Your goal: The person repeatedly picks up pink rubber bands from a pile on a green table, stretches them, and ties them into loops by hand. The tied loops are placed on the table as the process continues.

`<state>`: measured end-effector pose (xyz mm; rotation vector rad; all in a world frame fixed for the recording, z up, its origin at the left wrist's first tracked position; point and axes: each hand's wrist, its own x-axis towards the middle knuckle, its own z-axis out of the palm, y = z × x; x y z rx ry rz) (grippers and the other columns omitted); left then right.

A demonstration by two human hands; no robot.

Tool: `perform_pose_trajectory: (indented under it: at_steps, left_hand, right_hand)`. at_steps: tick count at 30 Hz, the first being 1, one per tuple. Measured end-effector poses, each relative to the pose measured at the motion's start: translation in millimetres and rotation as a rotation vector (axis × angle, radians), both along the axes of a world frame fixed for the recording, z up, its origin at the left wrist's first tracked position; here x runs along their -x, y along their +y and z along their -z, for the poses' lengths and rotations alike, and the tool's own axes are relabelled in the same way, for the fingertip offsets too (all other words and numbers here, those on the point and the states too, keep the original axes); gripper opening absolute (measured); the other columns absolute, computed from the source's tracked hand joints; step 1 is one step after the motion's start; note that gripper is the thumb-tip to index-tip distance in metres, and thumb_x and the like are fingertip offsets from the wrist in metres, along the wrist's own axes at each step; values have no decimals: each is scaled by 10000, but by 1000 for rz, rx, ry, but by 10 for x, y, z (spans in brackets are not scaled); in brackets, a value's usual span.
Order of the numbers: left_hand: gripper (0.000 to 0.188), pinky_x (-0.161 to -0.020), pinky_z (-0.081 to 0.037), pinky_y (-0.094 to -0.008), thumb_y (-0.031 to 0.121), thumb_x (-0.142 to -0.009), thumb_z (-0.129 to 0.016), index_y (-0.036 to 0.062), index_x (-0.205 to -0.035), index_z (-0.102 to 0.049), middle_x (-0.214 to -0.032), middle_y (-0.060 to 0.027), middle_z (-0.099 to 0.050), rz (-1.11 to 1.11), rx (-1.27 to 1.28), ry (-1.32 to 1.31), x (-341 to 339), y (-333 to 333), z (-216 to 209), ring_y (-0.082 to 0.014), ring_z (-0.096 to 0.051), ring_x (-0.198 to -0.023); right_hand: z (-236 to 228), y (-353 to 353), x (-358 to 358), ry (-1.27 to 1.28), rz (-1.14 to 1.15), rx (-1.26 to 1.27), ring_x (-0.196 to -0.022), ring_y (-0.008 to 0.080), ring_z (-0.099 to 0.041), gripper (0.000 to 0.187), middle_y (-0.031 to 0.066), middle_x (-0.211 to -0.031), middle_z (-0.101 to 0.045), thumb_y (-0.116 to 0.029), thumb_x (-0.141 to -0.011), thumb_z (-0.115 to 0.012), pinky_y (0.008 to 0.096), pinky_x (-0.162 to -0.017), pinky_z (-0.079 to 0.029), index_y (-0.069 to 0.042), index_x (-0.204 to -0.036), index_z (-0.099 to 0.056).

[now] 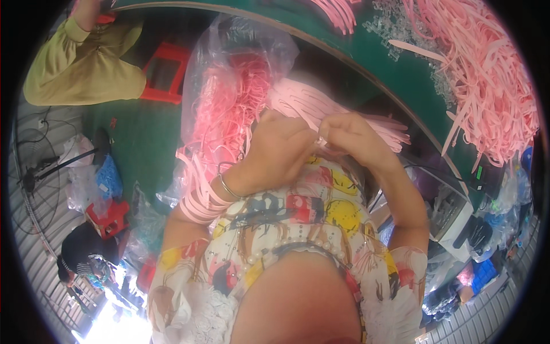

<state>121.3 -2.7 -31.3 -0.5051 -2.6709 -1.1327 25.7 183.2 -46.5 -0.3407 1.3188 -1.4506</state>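
Observation:
In front of my chest my left hand (281,143) and my right hand (354,136) meet, fingers closed in a pinch. Between their fingertips shows a small pale piece (321,139), too small to name. Several pink straps (200,198) hang looped over my left forearm, beside a metal bangle (222,180) at the wrist. Just beyond my hands lies a bundle of pale pink straps (306,97), its loose ends reaching right past my right wrist. Left of it, a clear plastic bag (200,51) holds a tangle of brighter pink straps (229,109).
A green table (378,69) with a curved edge stretches across the far right. On it lie a big heap of pink straps (487,74) and clear plastic pieces (395,28). A red stool (166,71) stands beside a seated person (86,63); a fan (34,180) stands left.

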Motion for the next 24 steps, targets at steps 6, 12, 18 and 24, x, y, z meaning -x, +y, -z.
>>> perform_pose_trajectory:
  at_steps: [6, 12, 18, 24]
  left_hand:
    - [185, -679, -429, -283, 208, -911, -587, 30, -867, -612, -749, -49, -576, 57, -584, -587, 32, -111, -22, -148, -553, -676]
    - [237, -711, -452, -240, 234, -957, -537, 19, -900, -620, -831, -15, -600, 48, -952, -988, 71, -247, -14, -86, -566, -786]
    - [218, -782, -467, -252, 226, -957, -541, 24, -947, -623, -895, -14, -624, -26, -1254, -1092, 103, -296, 162, -87, -579, -843]
    - [142, -780, -474, -246, 147, -940, -572, 38, -1029, -586, -925, -3, -582, -84, -999, -943, 169, -254, -29, -68, -568, -820]
  right_hand:
    - [-44, 8, 23, 48, -30, 63, -574, 27, -453, 165, -27, -678, -541, -162, -884, -544, 207, -498, -337, -42, -789, -605]
    - [11, -130, -63, 717, 148, 200, -610, 139, -540, 71, 54, -692, -584, -88, -805, -611, 306, -570, -411, -18, -803, -596]
    - [215, -273, -99, 1347, 270, 180, -649, 302, -557, 86, 130, -709, -582, -52, -746, -628, 399, -666, -429, -25, -825, -611]
    - [48, -222, -76, 760, 224, 167, -730, 152, -590, 121, 70, -735, -610, -91, -799, -656, 342, -700, -463, -9, -885, -632]
